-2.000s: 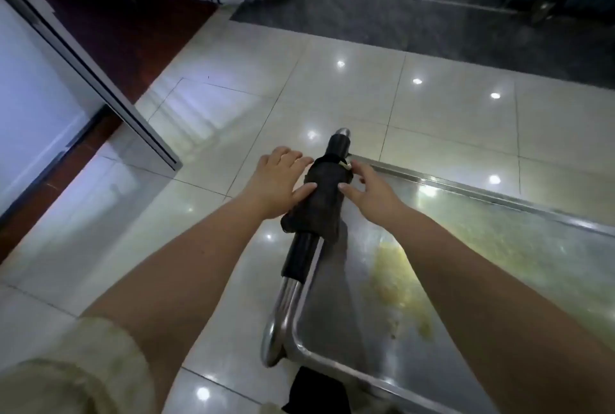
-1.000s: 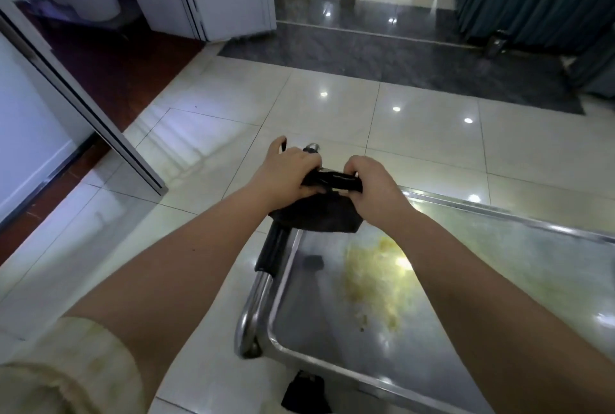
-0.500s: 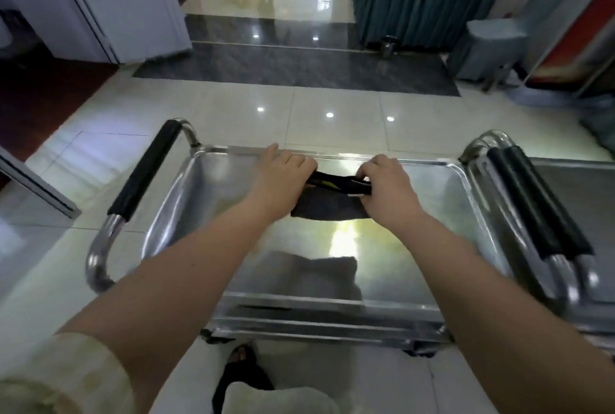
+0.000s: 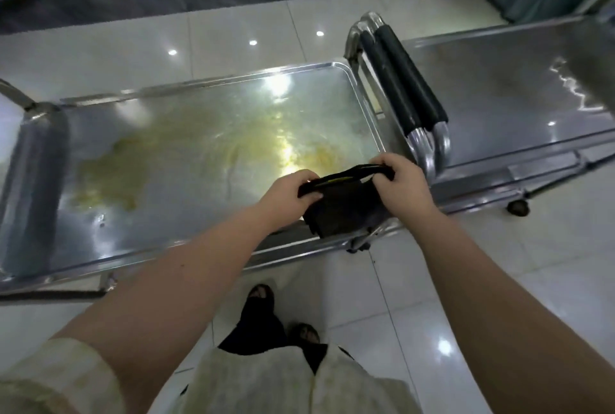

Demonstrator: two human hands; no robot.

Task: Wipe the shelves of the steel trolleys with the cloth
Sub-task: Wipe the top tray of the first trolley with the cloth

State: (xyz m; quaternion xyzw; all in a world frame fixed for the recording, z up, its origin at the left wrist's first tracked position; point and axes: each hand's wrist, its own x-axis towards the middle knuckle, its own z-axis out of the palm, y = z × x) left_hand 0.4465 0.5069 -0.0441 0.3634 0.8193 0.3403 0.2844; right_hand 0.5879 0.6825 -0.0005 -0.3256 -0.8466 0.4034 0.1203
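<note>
Smearing is the risk we see: our left hand [image 4: 293, 192] and right hand [image 4: 401, 180] each grip the top edge of the dark cloth [image 4: 342, 210], fingers [image 4: 311, 196] curled round it, just above the near right corner of the trolley's top shelf [image 4: 186, 200], and a bunched cloth could drag the yellowish film [image 4: 109, 177] about rather than lift it. We cannot see any lower shelves, and the second trolley [image 4: 499, 104] is cut off at right.
</note>
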